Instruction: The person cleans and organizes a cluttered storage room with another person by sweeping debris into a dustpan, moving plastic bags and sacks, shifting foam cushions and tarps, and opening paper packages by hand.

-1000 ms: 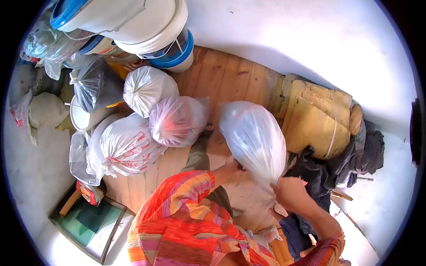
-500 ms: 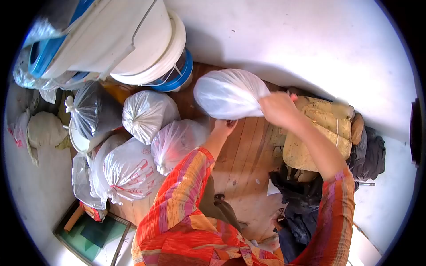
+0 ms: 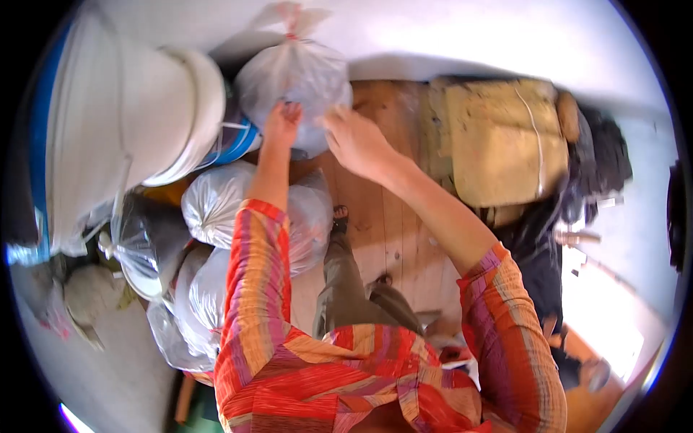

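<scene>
Bag (image 3: pixel 310 68), round, translucent whitish plastic, red-tied, behind half-curled left hand (image 3: pixel 283 123) and blurred right hand (image 3: pixel 355 144); any pinching unclear.

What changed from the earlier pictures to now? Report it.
The white bag moved forward and left toward the wall, beside the buckets; the right hand let go of its tied neck, the left hand is at its near side. The yellow bundle stayed put.

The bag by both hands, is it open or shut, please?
The bag is shut: its neck is cinched tight and flares out above.
</scene>
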`<state>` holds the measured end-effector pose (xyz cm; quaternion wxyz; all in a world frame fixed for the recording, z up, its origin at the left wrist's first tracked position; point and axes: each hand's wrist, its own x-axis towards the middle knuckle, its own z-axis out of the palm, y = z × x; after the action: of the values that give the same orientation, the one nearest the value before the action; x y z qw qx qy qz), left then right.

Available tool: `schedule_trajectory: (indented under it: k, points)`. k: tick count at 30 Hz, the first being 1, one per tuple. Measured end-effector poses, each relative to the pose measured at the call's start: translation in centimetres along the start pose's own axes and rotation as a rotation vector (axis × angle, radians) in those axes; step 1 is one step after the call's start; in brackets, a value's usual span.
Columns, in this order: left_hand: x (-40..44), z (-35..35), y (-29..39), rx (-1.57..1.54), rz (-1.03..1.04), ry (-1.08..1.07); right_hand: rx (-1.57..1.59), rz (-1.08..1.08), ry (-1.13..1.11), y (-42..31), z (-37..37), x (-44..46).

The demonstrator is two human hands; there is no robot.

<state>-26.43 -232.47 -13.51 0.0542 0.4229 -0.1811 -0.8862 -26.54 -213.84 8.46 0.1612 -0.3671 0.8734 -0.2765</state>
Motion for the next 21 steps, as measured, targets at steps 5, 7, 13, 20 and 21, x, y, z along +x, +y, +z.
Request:
schedule_trajectory:
  k: [5, 7, 13, 20, 21]
  points:
    - [-4.4, -4.5, -1.3, 0.952, 0.05, -0.326, -0.241, 0.457, -0.447, 6.3, 0.3, -26.3]
    - [-6.7, -6.9, -3.3, 0.222, -0.195, -0.055, -0.3, 0.746, -0.563, 8.0, 2.3, -39.3]
    - [-12.3, -23.8, -9.1, 1.096, -0.38, -0.28, 0.087, 1.148, -0.284, -1.0, 2.9, -61.3]
    - [-28.9, -20.9, -19.8, 1.057, -0.602, -0.274, 0.473, 1.046, 0.217, -7.1, 11.2, -72.3]
    - [-32.0, -18.7, -21.6, 1.212, -0.691, -0.219, 0.51, 1.089, 0.279, -8.6, 11.1, -73.4]
